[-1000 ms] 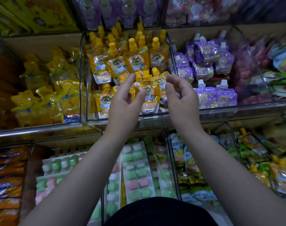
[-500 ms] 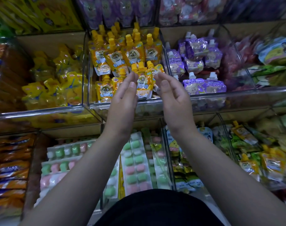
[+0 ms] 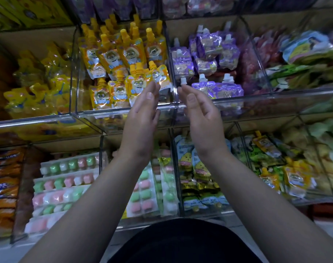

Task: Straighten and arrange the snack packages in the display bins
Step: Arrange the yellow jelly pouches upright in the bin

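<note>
Far-right packets point(image 3: 312, 50) blurred — top-row purple packs point(image 3: 112, 6) cut off.

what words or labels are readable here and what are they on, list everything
No text reads with certainty.
purple pouches: white lettering, too blurred to read.
orange pouches: cartoon face, print too small to read.
lemon pouches: lettering at the top, blurred.
orange wrappers, lower left: white lettering, blurred.
</note>
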The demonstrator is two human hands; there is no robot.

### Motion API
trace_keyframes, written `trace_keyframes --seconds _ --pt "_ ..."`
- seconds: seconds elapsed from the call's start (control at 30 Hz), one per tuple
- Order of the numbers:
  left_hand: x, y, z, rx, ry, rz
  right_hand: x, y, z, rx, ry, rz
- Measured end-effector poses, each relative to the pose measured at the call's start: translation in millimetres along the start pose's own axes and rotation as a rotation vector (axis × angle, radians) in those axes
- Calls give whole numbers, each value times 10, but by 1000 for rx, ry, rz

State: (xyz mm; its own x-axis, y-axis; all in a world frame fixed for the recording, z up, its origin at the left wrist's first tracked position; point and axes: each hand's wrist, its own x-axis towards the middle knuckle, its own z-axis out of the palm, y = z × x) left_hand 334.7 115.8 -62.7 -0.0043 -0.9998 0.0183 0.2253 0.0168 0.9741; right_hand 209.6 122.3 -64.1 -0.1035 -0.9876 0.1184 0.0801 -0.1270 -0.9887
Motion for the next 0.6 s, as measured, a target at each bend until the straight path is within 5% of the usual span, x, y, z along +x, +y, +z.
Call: trace_keyframes --seconds 0.6 --pt "-110 -354 1010 -51 11 -74 41 69 -1112 4 -10 61"
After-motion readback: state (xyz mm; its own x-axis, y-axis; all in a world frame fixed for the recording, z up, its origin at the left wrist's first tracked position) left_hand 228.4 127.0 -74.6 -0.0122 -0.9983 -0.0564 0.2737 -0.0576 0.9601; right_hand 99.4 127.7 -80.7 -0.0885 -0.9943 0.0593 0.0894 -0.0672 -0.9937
